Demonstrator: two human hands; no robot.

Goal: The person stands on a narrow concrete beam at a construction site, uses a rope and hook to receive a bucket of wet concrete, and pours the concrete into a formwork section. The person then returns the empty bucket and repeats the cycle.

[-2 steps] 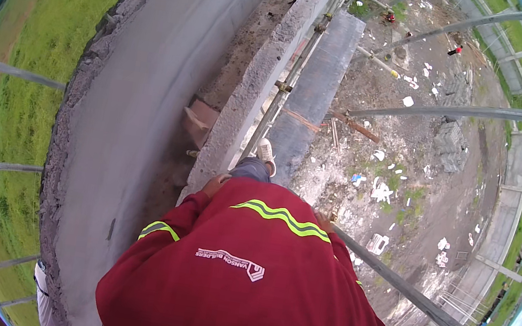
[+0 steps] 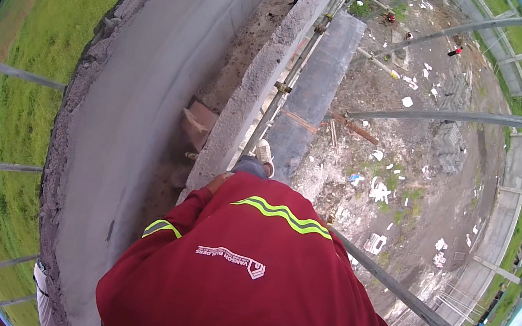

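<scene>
My left hand (image 2: 219,182) shows small beside the red sleeve, resting against the top of a narrow concrete wall (image 2: 243,103). Most of its fingers are hidden, so I cannot tell whether they are spread or curled. My right hand is out of sight behind the red jacket (image 2: 247,255); its sleeve lies near a long metal scaffold pipe (image 2: 415,304). One foot in a light shoe (image 2: 265,157) stands on a dark metal scaffold platform (image 2: 317,83) beyond the wall. Inside the wall, a brown board piece (image 2: 200,120) sits in the trough.
A curved, smooth grey concrete wall (image 2: 130,89) with a rough rim runs along the left. Scaffold poles (image 2: 464,116) cross at right, above littered ground far below. Block stacks (image 2: 449,147) and a distant person in red (image 2: 454,51) are down there. Another person's white sleeve (image 2: 43,296) shows lower left.
My right hand, partly visible near the scaffold pipe a moment ago, is now hidden behind the jacket. The left hand shifts slightly along the wall top.
</scene>
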